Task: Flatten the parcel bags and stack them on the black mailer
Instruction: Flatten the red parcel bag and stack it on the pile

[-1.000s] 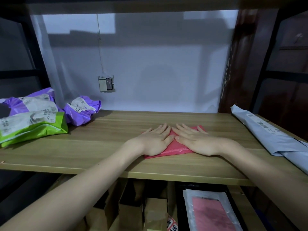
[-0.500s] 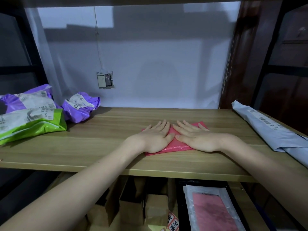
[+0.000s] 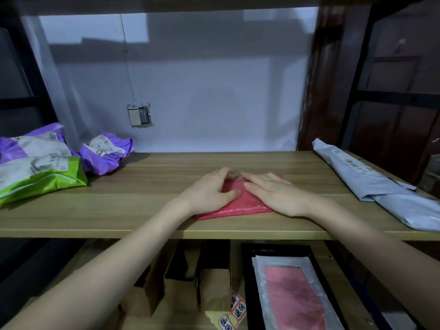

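At far left on the wooden shelf (image 3: 142,210) lie green (image 3: 40,179) and purple parcel bags (image 3: 104,153); mid-shelf, left hand (image 3: 209,194) and right hand (image 3: 273,194) press flat-fingered on the pink bag (image 3: 235,206); lower right, the black mailer (image 3: 245,282).

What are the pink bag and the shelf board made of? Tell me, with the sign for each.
Pink bag: looks like thin plastic film, slightly glossy, with a sheen along its near edge. Shelf board: wood-grain surface, matte; probably laminate, though solid wood cannot be ruled out.
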Demonstrator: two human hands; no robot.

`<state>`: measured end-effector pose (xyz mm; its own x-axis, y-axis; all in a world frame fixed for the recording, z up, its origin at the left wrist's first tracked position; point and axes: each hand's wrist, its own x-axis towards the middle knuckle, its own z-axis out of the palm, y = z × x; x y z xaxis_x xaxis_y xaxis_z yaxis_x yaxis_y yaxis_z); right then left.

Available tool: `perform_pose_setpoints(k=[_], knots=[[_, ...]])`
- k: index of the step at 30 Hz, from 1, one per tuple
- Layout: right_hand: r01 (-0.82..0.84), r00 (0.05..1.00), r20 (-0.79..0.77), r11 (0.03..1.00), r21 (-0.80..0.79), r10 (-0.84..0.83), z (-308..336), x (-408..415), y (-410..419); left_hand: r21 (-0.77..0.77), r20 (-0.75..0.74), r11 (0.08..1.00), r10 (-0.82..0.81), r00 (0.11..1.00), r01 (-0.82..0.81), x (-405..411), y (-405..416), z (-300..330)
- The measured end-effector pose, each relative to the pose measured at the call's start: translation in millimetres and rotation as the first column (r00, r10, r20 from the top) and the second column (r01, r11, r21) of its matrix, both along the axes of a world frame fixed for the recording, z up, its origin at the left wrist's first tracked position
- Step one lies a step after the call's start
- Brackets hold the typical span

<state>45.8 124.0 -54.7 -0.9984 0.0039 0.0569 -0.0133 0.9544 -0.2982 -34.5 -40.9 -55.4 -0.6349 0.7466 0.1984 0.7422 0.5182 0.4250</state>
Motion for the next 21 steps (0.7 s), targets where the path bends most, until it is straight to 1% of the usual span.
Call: perform_pose_setpoints(k=[3, 5, 7, 9, 12, 16, 18, 21], knots=[[0.004, 0.997, -0.078, 0.999, -0.033, -0.006, 5.4, 21.1, 2.8, 0.092, 0.060, 0.996, 0.007, 0.998, -0.012, 15.3, 1.2, 5.1], [0.019, 0.988, -0.149, 0.999, -0.045, -0.025, 11.3, 36.2, 7.4, 0.176, 0.073, 0.984, -0.008, 0.997, -0.005, 27.4, 2.6, 7.8], [0.026, 0.977, -0.210, 0.999, -0.040, -0.034, 16.4, 54.2, 13.1, 0.247, 0.036, 0.969, -0.029, 0.999, 0.019, 43.0, 5.1, 9.6], [-0.005, 0.971, -0.238, 0.999, -0.045, -0.006, 19.6, 73.4, 17.7, 0.301, -0.010, 0.952, -0.053, 0.999, 0.053, 62.1, 8.5, 10.7], [-0.072, 0.972, -0.230, 0.990, -0.124, 0.042, 20.9, 101.1, 21.1, 0.355, -0.031, 0.929, -0.099, 0.995, 0.103, 90.8, 13.6, 12.7], [-0.104, 0.978, -0.196, 0.982, -0.159, 0.071, 14.8, 131.8, 28.6, 0.322, -0.037, 0.926, -0.196, 0.980, 0.197, 120.5, 21.6, 8.0], [-0.108, 0.988, -0.134, 0.974, -0.199, 0.082, 4.2, 144.4, 33.8, 0.332, -0.032, 0.915, -0.233, 0.972, 0.230, 133.2, 25.7, 0.9], [-0.086, 0.996, -0.017, 0.965, -0.249, 0.085, -24.7, 155.3, 45.8, 0.384, -0.054, 0.894, -0.229, 0.972, 0.232, 148.0, 31.7, -15.7]])
